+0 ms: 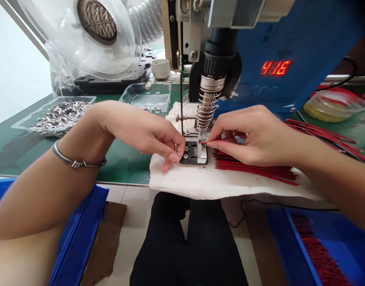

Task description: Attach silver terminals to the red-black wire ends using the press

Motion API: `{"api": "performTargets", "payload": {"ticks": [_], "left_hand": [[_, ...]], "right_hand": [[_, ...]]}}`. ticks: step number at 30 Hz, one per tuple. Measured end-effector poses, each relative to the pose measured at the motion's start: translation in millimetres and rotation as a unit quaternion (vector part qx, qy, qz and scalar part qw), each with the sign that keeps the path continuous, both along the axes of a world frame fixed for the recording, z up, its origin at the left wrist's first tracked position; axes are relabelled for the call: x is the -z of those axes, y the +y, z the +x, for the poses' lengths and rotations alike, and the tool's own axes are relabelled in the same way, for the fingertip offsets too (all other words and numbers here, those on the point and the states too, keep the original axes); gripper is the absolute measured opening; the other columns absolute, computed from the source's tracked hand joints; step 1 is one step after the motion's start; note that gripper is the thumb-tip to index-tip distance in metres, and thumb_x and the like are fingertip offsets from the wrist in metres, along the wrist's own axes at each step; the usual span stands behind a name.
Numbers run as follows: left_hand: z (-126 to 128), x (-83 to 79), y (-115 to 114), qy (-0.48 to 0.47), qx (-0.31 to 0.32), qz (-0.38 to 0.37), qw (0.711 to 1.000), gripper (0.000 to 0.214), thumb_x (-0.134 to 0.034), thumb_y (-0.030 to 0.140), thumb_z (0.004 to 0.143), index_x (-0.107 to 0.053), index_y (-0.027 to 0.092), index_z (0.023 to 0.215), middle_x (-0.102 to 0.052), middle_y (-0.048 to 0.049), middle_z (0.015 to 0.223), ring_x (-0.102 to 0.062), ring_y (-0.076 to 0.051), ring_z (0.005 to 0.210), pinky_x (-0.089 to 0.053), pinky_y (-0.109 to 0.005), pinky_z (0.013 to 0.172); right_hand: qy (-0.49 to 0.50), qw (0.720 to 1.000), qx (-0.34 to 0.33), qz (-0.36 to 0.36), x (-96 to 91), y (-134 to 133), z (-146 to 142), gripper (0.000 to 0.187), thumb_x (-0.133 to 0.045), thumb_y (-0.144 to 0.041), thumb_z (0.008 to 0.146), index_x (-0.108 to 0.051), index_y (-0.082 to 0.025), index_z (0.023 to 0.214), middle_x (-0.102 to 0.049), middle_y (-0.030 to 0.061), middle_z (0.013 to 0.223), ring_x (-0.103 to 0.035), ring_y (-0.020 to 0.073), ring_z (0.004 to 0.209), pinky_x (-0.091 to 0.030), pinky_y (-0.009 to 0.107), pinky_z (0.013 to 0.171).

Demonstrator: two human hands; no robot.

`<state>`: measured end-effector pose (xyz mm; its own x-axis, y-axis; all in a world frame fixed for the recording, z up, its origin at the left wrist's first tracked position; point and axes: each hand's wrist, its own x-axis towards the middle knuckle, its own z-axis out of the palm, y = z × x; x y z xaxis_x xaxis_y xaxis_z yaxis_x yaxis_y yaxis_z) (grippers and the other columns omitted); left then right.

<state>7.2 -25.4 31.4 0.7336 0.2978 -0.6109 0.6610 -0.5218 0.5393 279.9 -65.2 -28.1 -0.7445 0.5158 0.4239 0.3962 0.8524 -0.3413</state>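
Note:
My left hand [146,133] rests on the white cloth [200,184], fingers pinched together at the left edge of a small black fixture block [192,154]; what they pinch is too small to name. My right hand [254,135] pinches a thin red wire [204,142], its tip pointing into the fixture under the spring-wrapped soldering iron tip [206,106]. A bundle of cut red wires [256,169] lies on the cloth below my right hand.
A blue machine with a red display reading 416 [275,68] stands behind. Clear trays of small metal sleeves [59,115] sit at left, a transparent reel [90,35] above. Blue bins [316,246] with red wires sit below the table edge.

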Motion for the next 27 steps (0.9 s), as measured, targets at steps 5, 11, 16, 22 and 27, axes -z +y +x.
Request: {"api": "performTargets", "payload": {"ticks": [5, 11, 16, 22, 27], "left_hand": [[3.6, 0.4, -5.0, -0.024, -0.039, 0.015, 0.999, 0.032, -0.063, 0.046, 0.113, -0.065, 0.024, 0.089, -0.077, -0.0068, 0.085, -0.057, -0.018, 0.067, -0.053, -0.030, 0.066], [1.8, 0.8, -5.5, -0.048, -0.046, 0.018, 0.998, 0.063, -0.055, 0.077, 0.113, -0.071, 0.022, 0.087, -0.070, -0.0064, 0.076, -0.050, -0.015, 0.061, -0.050, -0.030, 0.060], [3.6, 4.2, -3.2, -0.052, -0.038, 0.009, 0.998, 0.060, -0.055, 0.071, 0.115, -0.080, 0.021, 0.094, -0.073, -0.0080, 0.081, -0.053, -0.017, 0.065, -0.055, -0.032, 0.067], [7.6, 6.2, -4.0, -0.064, -0.058, 0.003, 0.996, 0.049, -0.054, 0.060, 0.117, -0.078, 0.021, 0.099, -0.076, -0.0084, 0.089, -0.058, -0.017, 0.069, -0.059, -0.033, 0.077], [6.8, 6.6, -2.2, -0.065, -0.058, -0.006, 0.996, 0.041, -0.049, 0.040, 0.120, -0.070, 0.022, 0.091, -0.077, -0.0073, 0.087, -0.057, -0.017, 0.068, -0.058, -0.032, 0.078]], "right_hand": [[-0.004, 1.000, 0.023, -0.020, -1.0, -2.7, -2.7, 0.016, -0.068, -0.025, 0.103, -0.073, -0.026, 0.088, -0.079, 0.0015, 0.081, -0.066, 0.0196, 0.069, -0.049, 0.037, 0.071], [0.003, 0.998, 0.053, -0.038, -1.7, -4.9, -4.6, 0.018, -0.067, -0.025, 0.104, -0.073, -0.026, 0.087, -0.073, -0.0004, 0.071, -0.060, 0.0185, 0.061, -0.048, 0.037, 0.069], [0.010, 0.996, 0.060, -0.060, -0.1, -5.3, -5.4, 0.018, -0.067, -0.024, 0.104, -0.074, -0.024, 0.087, -0.072, -0.0005, 0.070, -0.058, 0.0172, 0.058, -0.045, 0.036, 0.065], [0.013, 0.996, 0.059, -0.061, 0.8, -6.1, -6.1, 0.017, -0.069, -0.023, 0.103, -0.073, -0.024, 0.087, -0.071, -0.0015, 0.068, -0.060, 0.0171, 0.060, -0.047, 0.036, 0.068], [0.015, 0.997, 0.055, -0.056, 1.9, -6.4, -6.2, 0.017, -0.068, -0.023, 0.103, -0.073, -0.025, 0.086, -0.069, -0.0024, 0.066, -0.058, 0.0162, 0.058, -0.046, 0.035, 0.066]]}}
